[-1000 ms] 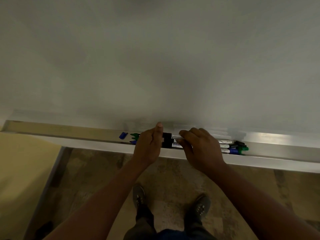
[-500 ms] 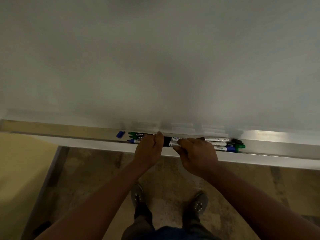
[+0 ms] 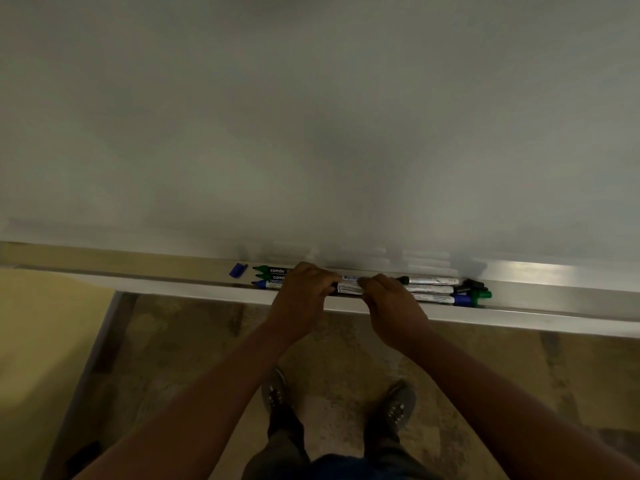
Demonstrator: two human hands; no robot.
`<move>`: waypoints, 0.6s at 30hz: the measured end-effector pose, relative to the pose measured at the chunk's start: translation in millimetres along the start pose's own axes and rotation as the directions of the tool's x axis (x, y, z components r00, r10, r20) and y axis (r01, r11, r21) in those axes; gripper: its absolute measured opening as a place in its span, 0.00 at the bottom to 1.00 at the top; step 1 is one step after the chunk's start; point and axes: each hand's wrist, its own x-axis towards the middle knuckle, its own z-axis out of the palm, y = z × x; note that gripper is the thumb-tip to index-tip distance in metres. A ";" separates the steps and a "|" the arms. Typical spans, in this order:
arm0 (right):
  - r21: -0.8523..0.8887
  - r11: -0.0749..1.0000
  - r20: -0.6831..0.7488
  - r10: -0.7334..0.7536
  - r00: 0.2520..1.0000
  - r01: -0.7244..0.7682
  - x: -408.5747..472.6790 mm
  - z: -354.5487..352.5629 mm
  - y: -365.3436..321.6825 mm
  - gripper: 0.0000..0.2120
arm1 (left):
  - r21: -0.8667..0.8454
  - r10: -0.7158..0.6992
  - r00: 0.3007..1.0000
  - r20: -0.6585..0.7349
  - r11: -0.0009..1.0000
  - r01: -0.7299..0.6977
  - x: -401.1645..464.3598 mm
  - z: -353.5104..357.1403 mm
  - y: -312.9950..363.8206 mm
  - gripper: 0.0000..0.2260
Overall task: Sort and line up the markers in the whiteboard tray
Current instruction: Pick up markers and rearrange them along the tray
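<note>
Several markers lie lengthwise in the metal whiteboard tray (image 3: pixel 540 299). On the left are two green-tipped markers (image 3: pixel 273 271) and a blue-tipped marker (image 3: pixel 268 284). On the right lie white-barrelled markers (image 3: pixel 431 280) with blue (image 3: pixel 462 300), green (image 3: pixel 483 294) and black (image 3: pixel 472 284) caps. My left hand (image 3: pixel 301 296) curls its fingers over the left group of markers. My right hand (image 3: pixel 388 306) curls over the markers in the middle, its fingertips on a white barrel (image 3: pixel 348 287). Both hands hide the middle parts of the markers.
A loose blue cap (image 3: pixel 238 270) lies in the tray left of the markers. The whiteboard (image 3: pixel 311 133) rises behind the tray. Below are the floor, my shoes (image 3: pixel 275 393) and a yellow wall (image 3: pixel 41 341) on the left.
Both hands drew back slightly toward the tray's front edge and closed over the markers. More of the markers' ends show on the left and right.
</note>
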 end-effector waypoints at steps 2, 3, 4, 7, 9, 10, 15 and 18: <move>0.039 0.998 -0.028 0.057 0.998 -0.056 2.0 0.0 6.0 0.17 | 0.052 0.004 1.000 -0.012 0.999 -0.003 2.2 1.3 -4.3 0.11; 0.055 0.995 -0.039 0.082 0.996 -0.080 2.0 -0.6 10.1 0.17 | 0.076 0.001 1.000 -0.014 0.997 0.000 2.9 1.9 -5.9 0.12; 0.067 0.993 -0.051 0.102 0.993 -0.098 1.6 -0.9 14.4 0.17 | 0.091 -0.006 1.000 -0.014 0.996 0.007 3.6 2.6 -7.7 0.13; 0.078 0.983 -0.080 0.169 0.982 -0.163 -1.4 1.5 24.8 0.19 | 0.118 -0.030 1.000 -0.007 0.993 0.031 5.1 8.1 -10.4 0.17; 0.078 0.980 -0.099 0.190 0.977 -0.183 -3.3 4.2 27.6 0.18 | 0.142 -0.051 0.999 0.008 0.989 0.049 7.5 13.3 -11.2 0.17; 0.076 0.982 -0.100 0.179 0.979 -0.172 -3.8 5.6 28.2 0.16 | 0.154 -0.060 0.998 0.015 0.986 0.057 9.3 16.5 -12.5 0.17; 0.037 0.994 -0.050 0.104 0.993 -0.103 -4.5 10.5 27.4 0.12 | 0.172 -0.103 0.994 0.034 0.980 0.096 13.1 34.3 -16.5 0.14; 0.034 0.997 -0.039 0.067 0.997 -0.066 -5.3 13.5 27.9 0.12 | 0.166 -0.122 0.992 0.031 0.979 0.115 11.0 41.1 -18.1 0.13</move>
